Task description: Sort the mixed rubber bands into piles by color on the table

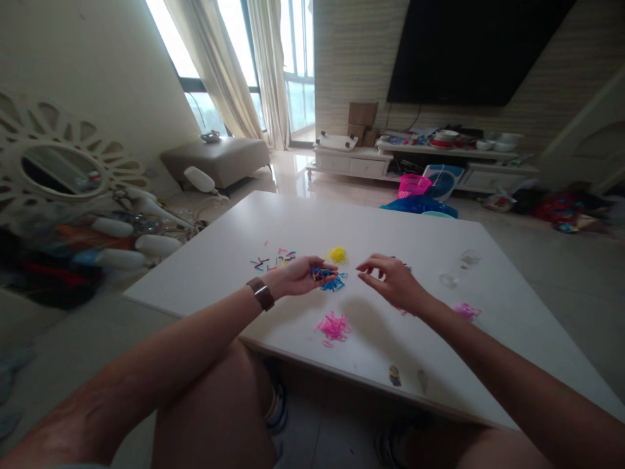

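My left hand [303, 276], with a brown watch on the wrist, is palm up and cupped round mixed coloured bands [319, 273]. Just below it a blue pile [334, 284] lies on the white table [273, 221]. My right hand [385, 277] hovers to the right, thumb and fingertips apart, with nothing visible between them. A yellow pile [338, 255] sits behind the hands and a pink pile [334, 327] in front. Loose mixed pieces [273, 260] are scattered left of my left hand. Partly hidden by my right hand are some dark and red pieces.
On the table's right side are a purple-pink pile [467, 311] and a clear round container [448, 280] beside another clear item [470, 259]. A small yellow figure [394, 375] lies near the front edge. A pink basket [414, 185] stands beyond the table.
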`<state>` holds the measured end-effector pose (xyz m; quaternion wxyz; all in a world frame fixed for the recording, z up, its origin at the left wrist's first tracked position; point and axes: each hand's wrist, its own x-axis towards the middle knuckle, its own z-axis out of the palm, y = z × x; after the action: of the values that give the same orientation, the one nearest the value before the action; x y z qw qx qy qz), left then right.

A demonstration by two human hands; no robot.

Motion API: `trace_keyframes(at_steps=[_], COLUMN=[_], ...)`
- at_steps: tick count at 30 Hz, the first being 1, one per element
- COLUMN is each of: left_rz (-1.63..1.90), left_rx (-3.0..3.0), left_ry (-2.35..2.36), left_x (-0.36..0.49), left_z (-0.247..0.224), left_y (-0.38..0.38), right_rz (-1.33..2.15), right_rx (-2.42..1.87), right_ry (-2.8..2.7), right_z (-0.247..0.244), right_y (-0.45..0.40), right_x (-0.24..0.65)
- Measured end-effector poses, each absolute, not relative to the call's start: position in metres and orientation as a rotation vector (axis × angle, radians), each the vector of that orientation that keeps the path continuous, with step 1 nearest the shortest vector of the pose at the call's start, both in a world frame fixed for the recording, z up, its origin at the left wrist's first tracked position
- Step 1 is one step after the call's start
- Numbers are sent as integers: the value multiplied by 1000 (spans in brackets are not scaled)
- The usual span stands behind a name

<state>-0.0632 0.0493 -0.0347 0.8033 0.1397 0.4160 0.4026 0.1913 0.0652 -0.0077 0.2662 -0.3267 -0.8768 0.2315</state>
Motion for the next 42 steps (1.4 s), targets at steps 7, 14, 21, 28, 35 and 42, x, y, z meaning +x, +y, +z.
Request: trace_keyframes(at_steps=[7,14,21,28,35,42], left_rz=[804,762,805,855,864,879], left_rx=[359,396,339,319,315,305], left_ry=[822,853,807,756,792,778], left_x=[-33,-31,-35,-48,-53,-53], left_z=[-53,-59,-62,-62,-58,-59], left_y=[40,50,51,50,49,49], right_rz=[789,819,1118,1210,1189,1138], right_rx=[-792,-1060,-1172,-1115,-1138,-1121], right_ry=[-2490,-2462,-2283,-2228,-2131,-2232], right_z=[-24,-38,-29,-18,-24,-26], right_y=[62,71,85,88,91,91], right_x=[155,140,132,124,121,119])
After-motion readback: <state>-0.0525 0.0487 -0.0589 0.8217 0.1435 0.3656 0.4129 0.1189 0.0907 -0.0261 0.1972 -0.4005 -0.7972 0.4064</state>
